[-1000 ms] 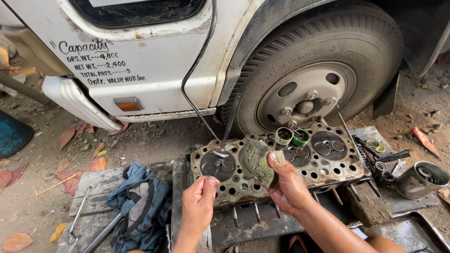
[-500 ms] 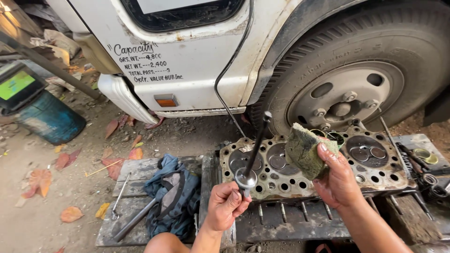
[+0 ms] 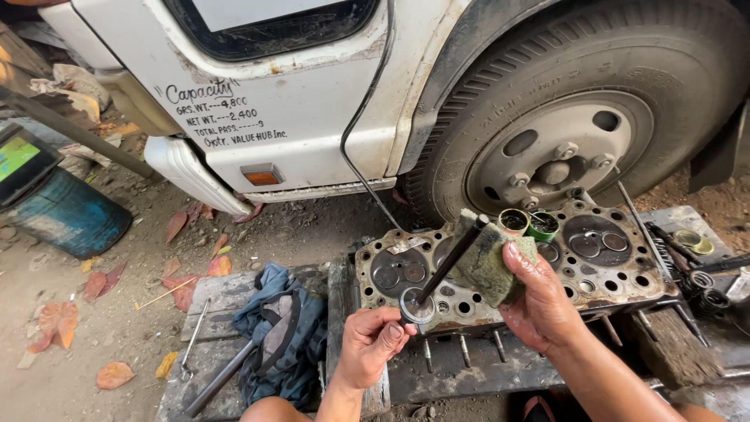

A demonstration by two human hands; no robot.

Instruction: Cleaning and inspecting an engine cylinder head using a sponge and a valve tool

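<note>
Oily left hand (image 3: 373, 337) pinches the valve (image 3: 437, 273) by its head while the right hand (image 3: 539, 301) clamps a green scouring pad (image 3: 488, 262) against the stem.

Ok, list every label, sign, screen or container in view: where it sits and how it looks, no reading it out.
Hand-painted lettering: dark script in several lines on the white truck door, upper left.
Screen-like panel: green-lit, tilted, atop the blue drum at far left.
Blue drum: round, lying on the dirt, left edge.
Two small tins: round, open, one brass-coloured, one green, on the cylinder head near the right hand.
</note>
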